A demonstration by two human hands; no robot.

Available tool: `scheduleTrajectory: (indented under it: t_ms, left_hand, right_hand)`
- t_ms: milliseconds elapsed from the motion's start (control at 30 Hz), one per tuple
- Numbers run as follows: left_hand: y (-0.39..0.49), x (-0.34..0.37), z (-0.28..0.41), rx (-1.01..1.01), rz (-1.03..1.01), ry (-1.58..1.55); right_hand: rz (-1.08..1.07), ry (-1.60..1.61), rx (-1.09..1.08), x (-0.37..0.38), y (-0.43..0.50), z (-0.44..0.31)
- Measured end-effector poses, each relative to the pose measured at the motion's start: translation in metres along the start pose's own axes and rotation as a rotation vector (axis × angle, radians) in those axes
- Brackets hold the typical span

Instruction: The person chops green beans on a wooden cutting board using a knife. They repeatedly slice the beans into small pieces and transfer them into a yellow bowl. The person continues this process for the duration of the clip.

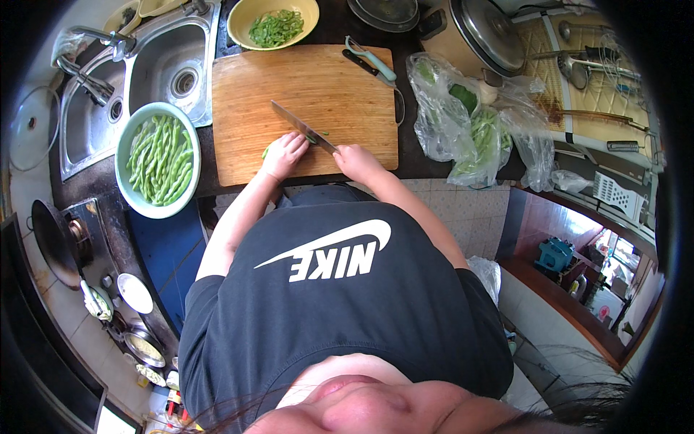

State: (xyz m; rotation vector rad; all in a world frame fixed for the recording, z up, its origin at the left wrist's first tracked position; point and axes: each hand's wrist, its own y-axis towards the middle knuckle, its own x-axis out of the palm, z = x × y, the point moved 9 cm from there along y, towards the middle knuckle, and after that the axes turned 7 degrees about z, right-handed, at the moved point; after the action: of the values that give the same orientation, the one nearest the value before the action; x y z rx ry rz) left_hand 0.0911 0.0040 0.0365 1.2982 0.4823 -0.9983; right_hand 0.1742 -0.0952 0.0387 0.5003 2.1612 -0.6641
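Note:
On the wooden cutting board (249, 81), my left hand (284, 155) presses on a green bean (265, 151), whose ends show on both sides of the fingers. My right hand (358, 161) is closed around the handle of a kitchen knife (301, 125). Its blade slants up and left across the board, close to my left fingertips. A small cut green piece (325, 133) lies beyond the blade. Left of the board, a pale green basin (120, 163) holds whole green beans (160, 163). Cut green slices (276, 29) lie in a yellow bowl (238, 21) behind the board.
A peeler (379, 65) and a black-handled knife (360, 62) lie at the board's back right corner. Plastic bags with vegetables (480, 141) stand to the right, near a lidded pot (488, 32). A double steel sink (157, 59) is at the back left, a wok (54, 244) further left.

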Motion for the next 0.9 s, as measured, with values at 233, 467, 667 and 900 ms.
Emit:
scheduleTrajectory:
  t_ms: [233,467,667,900]
  left_hand:
    - [-0.005,0.004,-0.002,-0.014,-0.012,0.025]
    - [-0.005,0.005,-0.003,-0.021,-0.044,-0.005]
    - [-0.002,0.002,-0.001,-0.014,-0.013,0.019]
    - [-0.002,0.001,-0.003,-0.022,0.013,0.005]
  right_hand:
    - [-0.021,-0.015,0.020,-0.010,-0.018,0.003]
    - [-0.053,-0.015,0.014,-0.013,-0.019,-0.002]
    - [-0.094,-0.067,0.018,-0.012,-0.015,-0.005]
    - [-0.092,-0.072,-0.020,-0.006,-0.005,-0.007]
